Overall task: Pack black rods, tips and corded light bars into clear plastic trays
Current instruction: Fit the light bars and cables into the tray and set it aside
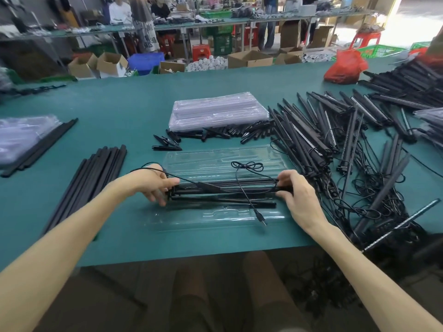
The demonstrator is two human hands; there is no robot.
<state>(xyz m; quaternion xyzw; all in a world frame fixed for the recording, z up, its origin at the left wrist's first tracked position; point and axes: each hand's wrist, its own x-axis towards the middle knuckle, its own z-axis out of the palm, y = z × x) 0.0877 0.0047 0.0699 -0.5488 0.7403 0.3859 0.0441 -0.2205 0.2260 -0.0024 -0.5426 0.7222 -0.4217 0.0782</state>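
My left hand (157, 185), right hand (297, 195): gripping opposite ends of light bar bundle (223, 191) over open clear tray (223, 164); cord (247, 185) draped across.

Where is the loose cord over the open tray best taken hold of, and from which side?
Probably pinch the cord just behind its plug, from above on the near side: that end lies free on the clear tray, while the rest loops over the black bars.
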